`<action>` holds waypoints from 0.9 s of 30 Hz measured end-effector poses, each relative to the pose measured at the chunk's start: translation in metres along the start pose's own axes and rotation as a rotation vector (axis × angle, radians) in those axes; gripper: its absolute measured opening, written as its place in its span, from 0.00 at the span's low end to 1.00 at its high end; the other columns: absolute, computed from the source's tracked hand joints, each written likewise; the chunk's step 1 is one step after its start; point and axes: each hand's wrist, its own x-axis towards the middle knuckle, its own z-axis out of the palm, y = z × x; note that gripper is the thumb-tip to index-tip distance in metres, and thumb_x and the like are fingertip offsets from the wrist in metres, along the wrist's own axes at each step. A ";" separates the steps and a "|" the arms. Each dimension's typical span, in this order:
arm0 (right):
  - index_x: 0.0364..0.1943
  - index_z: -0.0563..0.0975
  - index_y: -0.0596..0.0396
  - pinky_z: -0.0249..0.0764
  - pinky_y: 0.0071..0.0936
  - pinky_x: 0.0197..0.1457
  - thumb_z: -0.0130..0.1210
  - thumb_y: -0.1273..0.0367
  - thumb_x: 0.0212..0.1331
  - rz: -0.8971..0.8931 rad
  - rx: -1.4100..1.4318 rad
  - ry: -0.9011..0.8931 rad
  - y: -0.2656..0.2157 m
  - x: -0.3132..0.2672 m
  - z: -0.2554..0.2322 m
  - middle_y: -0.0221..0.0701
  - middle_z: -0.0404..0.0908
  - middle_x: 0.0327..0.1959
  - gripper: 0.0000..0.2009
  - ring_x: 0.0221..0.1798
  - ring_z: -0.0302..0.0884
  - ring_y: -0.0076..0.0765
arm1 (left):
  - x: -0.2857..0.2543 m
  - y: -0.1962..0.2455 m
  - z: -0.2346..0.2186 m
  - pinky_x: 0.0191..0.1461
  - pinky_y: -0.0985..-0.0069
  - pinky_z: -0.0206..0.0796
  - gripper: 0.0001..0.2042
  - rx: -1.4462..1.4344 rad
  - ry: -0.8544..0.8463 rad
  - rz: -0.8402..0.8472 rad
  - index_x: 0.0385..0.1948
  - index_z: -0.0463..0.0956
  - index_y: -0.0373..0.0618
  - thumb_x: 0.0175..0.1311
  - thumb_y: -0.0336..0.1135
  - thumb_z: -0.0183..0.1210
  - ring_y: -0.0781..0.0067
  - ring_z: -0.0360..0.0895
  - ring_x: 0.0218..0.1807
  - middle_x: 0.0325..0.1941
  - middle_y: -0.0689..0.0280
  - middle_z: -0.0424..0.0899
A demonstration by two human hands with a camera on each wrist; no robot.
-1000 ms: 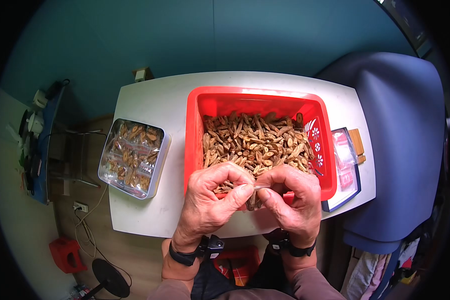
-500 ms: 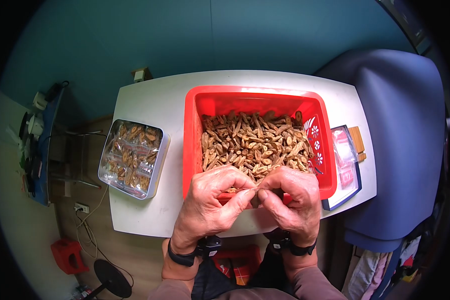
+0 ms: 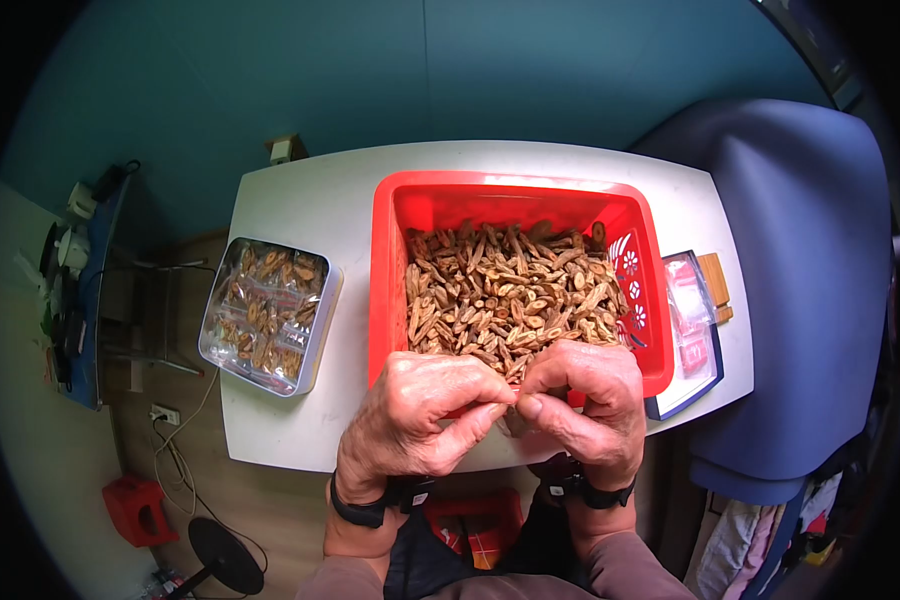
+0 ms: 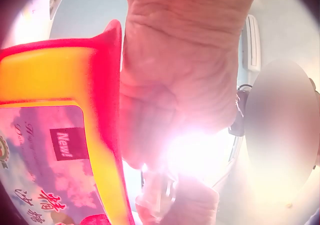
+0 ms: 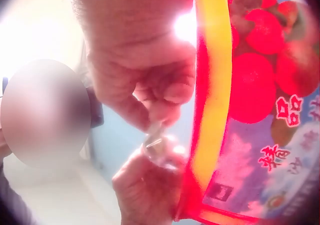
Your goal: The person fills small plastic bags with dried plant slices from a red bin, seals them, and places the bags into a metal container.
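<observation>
Both hands meet over the near rim of a red plastic basket [image 3: 382, 290], which holds a heap of dried brown root slices [image 3: 510, 290]. Between thumb and forefinger, the left hand [image 3: 420, 412] pinches the top edge of a small clear plastic bag [image 5: 159, 149]. Pinching that same edge close beside it is the right hand [image 3: 592, 408]. The bag hangs below the fingertips, mostly hidden by the hands in the head view. Glare washes out part of it in the left wrist view. A printed fruit label [image 5: 255, 90] covers the basket's outer side.
On the left of the white table [image 3: 280, 430] stands a square tin [image 3: 322, 345] packed with clear bags of slices. A dark-edged box [image 3: 705, 385] with clear, red-marked bags sits right of the basket, by a wooden piece [image 3: 714, 287]. A blue draped cover [image 3: 790, 300] stands beyond.
Both hands have drawn slightly toward the body, the left more than the right. Their fingertips have come closer together along the bag's top edge, and less of the bag shows now.
</observation>
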 end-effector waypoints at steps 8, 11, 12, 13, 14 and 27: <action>0.30 0.80 0.60 0.74 0.24 0.27 0.64 0.79 0.54 0.041 0.011 0.014 0.003 -0.001 0.005 0.33 0.81 0.23 0.03 0.24 0.82 0.30 | 0.001 0.000 0.002 0.31 0.73 0.74 0.04 -0.022 0.052 -0.040 0.27 0.78 0.37 0.50 0.20 0.61 0.65 0.83 0.26 0.25 0.60 0.83; 0.31 0.80 0.60 0.73 0.25 0.27 0.64 0.79 0.55 0.053 0.069 0.010 0.003 0.000 0.008 0.33 0.81 0.24 0.03 0.24 0.82 0.29 | 0.000 -0.002 0.007 0.31 0.74 0.72 0.04 -0.003 0.121 -0.021 0.27 0.77 0.38 0.50 0.20 0.61 0.66 0.81 0.25 0.24 0.61 0.82; 0.31 0.80 0.60 0.72 0.25 0.27 0.64 0.78 0.56 0.027 0.049 0.028 0.004 0.000 0.010 0.33 0.81 0.24 0.03 0.24 0.81 0.28 | 0.000 -0.002 0.009 0.31 0.74 0.72 0.04 -0.003 0.121 -0.021 0.27 0.77 0.38 0.50 0.20 0.61 0.66 0.81 0.25 0.24 0.61 0.82; 0.31 0.80 0.60 0.72 0.25 0.27 0.64 0.78 0.56 0.002 0.029 0.045 0.005 -0.001 0.011 0.33 0.81 0.24 0.03 0.24 0.80 0.28 | 0.000 -0.003 0.010 0.30 0.73 0.71 0.04 -0.019 0.126 -0.020 0.27 0.76 0.38 0.50 0.20 0.60 0.66 0.80 0.25 0.24 0.61 0.80; 0.31 0.80 0.60 0.72 0.25 0.27 0.64 0.78 0.56 0.002 0.029 0.047 0.006 -0.002 0.011 0.33 0.81 0.24 0.03 0.24 0.80 0.28 | 0.000 -0.003 0.012 0.29 0.72 0.69 0.04 -0.036 0.131 -0.019 0.27 0.75 0.39 0.51 0.20 0.60 0.66 0.79 0.26 0.24 0.62 0.79; 0.28 0.78 0.61 0.71 0.29 0.30 0.65 0.78 0.53 -0.041 0.005 0.122 0.008 -0.001 0.013 0.36 0.79 0.24 0.05 0.24 0.77 0.37 | -0.001 -0.001 0.020 0.31 0.80 0.62 0.08 -0.198 0.137 -0.145 0.29 0.74 0.38 0.66 0.30 0.63 0.78 0.71 0.28 0.27 0.66 0.77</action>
